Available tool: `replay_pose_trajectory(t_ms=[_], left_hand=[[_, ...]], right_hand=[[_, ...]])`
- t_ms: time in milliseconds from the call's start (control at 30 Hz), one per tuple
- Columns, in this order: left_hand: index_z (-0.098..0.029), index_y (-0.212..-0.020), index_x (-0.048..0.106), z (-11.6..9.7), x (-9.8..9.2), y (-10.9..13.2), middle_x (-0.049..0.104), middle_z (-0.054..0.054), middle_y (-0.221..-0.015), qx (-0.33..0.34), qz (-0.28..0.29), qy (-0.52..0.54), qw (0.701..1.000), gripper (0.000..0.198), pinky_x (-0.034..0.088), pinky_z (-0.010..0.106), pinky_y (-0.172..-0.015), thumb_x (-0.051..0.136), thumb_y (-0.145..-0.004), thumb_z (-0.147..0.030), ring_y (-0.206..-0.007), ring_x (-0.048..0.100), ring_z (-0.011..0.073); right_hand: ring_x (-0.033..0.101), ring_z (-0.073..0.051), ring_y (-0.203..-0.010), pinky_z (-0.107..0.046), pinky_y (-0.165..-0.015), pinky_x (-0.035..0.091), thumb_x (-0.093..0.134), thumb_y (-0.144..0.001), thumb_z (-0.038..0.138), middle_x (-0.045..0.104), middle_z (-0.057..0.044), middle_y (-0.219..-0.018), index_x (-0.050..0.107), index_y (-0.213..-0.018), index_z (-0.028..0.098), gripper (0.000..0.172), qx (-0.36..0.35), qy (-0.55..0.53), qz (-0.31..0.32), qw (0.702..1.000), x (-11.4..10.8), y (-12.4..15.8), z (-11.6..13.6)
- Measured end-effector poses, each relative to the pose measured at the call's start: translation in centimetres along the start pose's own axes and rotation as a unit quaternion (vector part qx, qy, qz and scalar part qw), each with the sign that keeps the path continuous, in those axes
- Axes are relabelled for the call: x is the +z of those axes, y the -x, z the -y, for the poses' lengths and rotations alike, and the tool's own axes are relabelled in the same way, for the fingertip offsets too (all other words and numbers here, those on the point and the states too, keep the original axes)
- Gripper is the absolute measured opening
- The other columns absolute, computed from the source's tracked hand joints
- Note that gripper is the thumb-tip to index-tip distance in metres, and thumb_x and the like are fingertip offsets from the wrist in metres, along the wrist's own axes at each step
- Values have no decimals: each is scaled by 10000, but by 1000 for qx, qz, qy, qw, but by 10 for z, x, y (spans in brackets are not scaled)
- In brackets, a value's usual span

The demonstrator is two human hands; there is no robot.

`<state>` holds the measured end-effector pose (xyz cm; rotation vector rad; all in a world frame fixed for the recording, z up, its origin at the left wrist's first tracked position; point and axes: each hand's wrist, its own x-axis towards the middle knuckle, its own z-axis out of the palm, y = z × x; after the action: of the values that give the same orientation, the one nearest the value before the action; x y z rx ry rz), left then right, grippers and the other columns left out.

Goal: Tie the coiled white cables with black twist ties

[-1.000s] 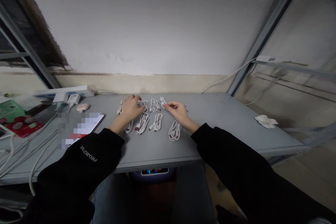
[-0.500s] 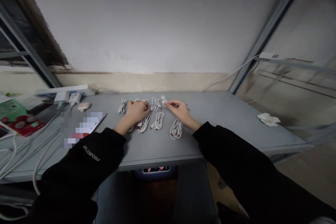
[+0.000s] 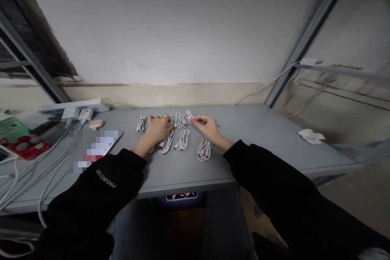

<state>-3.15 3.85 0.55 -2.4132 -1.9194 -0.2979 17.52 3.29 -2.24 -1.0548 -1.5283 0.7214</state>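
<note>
Several white coiled cables with red-orange connectors lie in two rows on the grey table (image 3: 243,138). My left hand (image 3: 156,130) covers a coil in the back row (image 3: 168,120), its fingertips closed around the loops. My right hand (image 3: 207,127) pinches the end of another back coil (image 3: 189,116), with a thin dark wire (image 3: 215,122) just beyond it. Between my hands, a front coil (image 3: 183,140) lies untouched. Further right sits a separate coil (image 3: 204,149). My left wrist partly hides a coil (image 3: 151,149).
A white power strip (image 3: 74,105) with a plugged-in charger (image 3: 86,114) stands at the back left. Nearby are a beige case (image 3: 96,124), a blurred flat item (image 3: 94,150), a green-red package (image 3: 24,140) and white cables (image 3: 30,178). A crumpled tissue (image 3: 311,136) lies at the right.
My left hand has shifted right, from the left end of the back row onto a coil further along. My right hand stays nearly in place, and the view has tilted slightly.
</note>
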Motion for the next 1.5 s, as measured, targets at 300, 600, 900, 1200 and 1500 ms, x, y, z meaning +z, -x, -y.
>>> replay_pose_trajectory(t_ms=[300,600,900,1200,1500], left_hand=[[-142,-1154,661,-2,1,-1,754,167,-976,-18,-10,-4,1000,378,316,479,-980,519,-906,-390,-1099,625,355],[-119,-949,711,-5,-1,0,750,198,-944,-18,-40,-21,999,348,356,467,-941,409,-927,-290,-968,672,317],[-160,-882,710,-4,1,0,760,155,-982,-19,-18,33,999,263,367,463,-958,469,-901,-264,-1014,672,300],[-177,-931,669,-6,1,-2,754,150,-946,-18,14,32,999,249,374,498,-974,547,-888,-390,-1041,656,339],[-164,-995,664,-14,4,-1,739,178,-1042,-35,20,-27,999,247,387,477,-1011,475,-915,-300,-1096,653,326]], right_hand=[[575,-162,-695,-311,-693,446,707,-768,304,698,-23,-717,722,-684,205,130,-10,-8,-7,1000,2,1,0],[573,-168,-687,-313,-674,446,722,-755,339,687,-29,-705,721,-687,197,157,-11,-7,-9,1000,1,0,-2],[578,-172,-698,-313,-666,445,718,-755,347,690,-33,-713,721,-685,203,160,-18,-8,-10,1000,2,0,-4],[572,-171,-693,-315,-669,443,707,-771,351,690,-30,-713,718,-688,206,168,-23,4,-4,1000,1,1,-1],[589,-176,-724,-319,-684,447,701,-774,343,703,-39,-748,712,-703,201,159,-23,12,-2,1000,1,0,-3]])
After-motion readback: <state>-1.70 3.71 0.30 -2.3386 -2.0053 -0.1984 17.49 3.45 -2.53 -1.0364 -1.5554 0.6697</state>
